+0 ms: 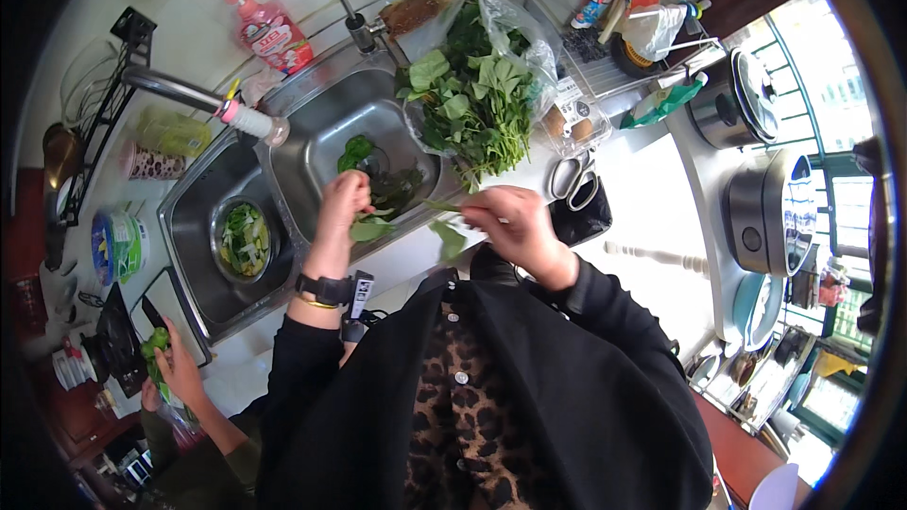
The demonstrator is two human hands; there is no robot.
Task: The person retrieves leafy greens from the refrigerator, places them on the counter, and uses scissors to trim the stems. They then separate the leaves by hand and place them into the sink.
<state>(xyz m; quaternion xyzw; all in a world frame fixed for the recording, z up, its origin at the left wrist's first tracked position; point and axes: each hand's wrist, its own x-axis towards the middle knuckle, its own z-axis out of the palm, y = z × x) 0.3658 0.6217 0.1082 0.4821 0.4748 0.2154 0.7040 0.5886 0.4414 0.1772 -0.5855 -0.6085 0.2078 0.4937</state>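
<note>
Head view: I'm observing right hand [518, 229], three o'clock, reaching inward, pinching tight a slender green stem [442, 206] at centre; left hand [345, 196], nine o'clock, curling, hold indiscernible; broad-leaved greens [477, 94], twelve o'clock, filling crinkled clear bag [535, 38].

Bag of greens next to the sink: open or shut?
Open. Leaves and stems stick out uncovered past the edge of the clear plastic bag, on the side facing the person.

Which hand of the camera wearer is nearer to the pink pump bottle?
Left. The left hand is below and slightly right of the pink pump bottle in the picture; the right hand is lower and much farther right.
</note>
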